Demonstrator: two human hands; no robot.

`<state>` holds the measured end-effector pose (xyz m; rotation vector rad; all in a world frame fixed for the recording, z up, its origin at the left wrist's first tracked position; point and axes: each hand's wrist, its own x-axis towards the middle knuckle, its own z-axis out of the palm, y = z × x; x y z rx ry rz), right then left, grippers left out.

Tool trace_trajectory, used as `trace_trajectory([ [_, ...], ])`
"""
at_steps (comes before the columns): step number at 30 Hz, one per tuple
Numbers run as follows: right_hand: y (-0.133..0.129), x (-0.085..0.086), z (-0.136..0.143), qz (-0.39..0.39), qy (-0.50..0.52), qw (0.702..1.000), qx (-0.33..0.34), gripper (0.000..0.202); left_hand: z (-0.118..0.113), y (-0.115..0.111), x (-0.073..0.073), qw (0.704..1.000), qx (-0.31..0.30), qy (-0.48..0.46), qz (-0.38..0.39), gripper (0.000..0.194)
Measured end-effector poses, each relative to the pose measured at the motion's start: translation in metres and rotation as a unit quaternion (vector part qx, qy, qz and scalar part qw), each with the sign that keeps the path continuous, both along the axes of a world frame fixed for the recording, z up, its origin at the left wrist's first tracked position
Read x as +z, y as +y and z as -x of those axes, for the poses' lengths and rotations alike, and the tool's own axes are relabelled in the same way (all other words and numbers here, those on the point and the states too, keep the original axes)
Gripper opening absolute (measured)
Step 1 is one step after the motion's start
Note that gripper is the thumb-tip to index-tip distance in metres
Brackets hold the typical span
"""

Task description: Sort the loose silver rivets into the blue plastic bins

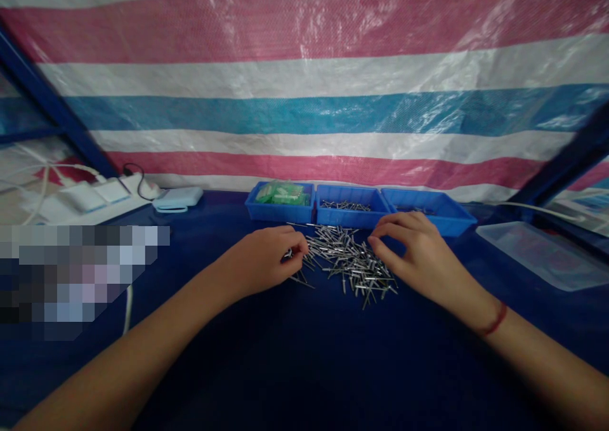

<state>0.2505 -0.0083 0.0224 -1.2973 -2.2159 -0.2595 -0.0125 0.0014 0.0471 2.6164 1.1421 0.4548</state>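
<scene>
A loose pile of thin metal blind rivets (354,259) lies on the dark blue table top. My left hand (266,259) is at the pile's left edge, its fingers curled in and closed. Shiny bits of metal show by those fingertips, but I cannot make out whether they are gripped. At the pile's upper right is my right hand (413,247), thumb and forefinger brought together in a pinch. Whatever may be between these tips is too small to name. A red band circles the right wrist.
Behind the pile stand a blue bin with green packets (283,194), a middle blue bin (352,216) holding rivets and a right blue bin (445,218) with a few. A clear plastic lid (547,256) lies right. Leftward are a power strip (114,209) and pale blue case (178,198).
</scene>
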Motion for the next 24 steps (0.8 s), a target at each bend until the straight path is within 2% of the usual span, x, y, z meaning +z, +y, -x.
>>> trace_trajectory([
  [5, -0.006, -0.001, 0.008, 0.019, 0.020, 0.999, 0.032, 0.016, 0.007, -0.004, 0.007, 0.997, -0.013, 0.059, 0.039, 0.009],
  [15, -0.012, -0.002, 0.016, 0.027, 0.029, 0.997, 0.063, 0.015, 0.004, -0.008, -0.004, 0.992, -0.001, 0.113, 0.050, 0.009],
  [17, -0.014, -0.002, 0.020, 0.032, 0.038, 0.996, 0.077, 0.014, 0.002, -0.007, -0.002, 0.994, -0.017, 0.092, 0.054, 0.010],
  [20, -0.021, -0.002, 0.028, 0.059, 0.081, 0.989, 0.109, 0.013, -0.004, -0.006, 0.003, 0.996, -0.032, 0.008, 0.084, 0.013],
  [24, -0.029, -0.003, 0.040, 0.111, 0.191, 0.966, 0.135, 0.009, -0.015, -0.011, 0.003, 0.978, 0.004, -0.116, 0.176, 0.020],
])
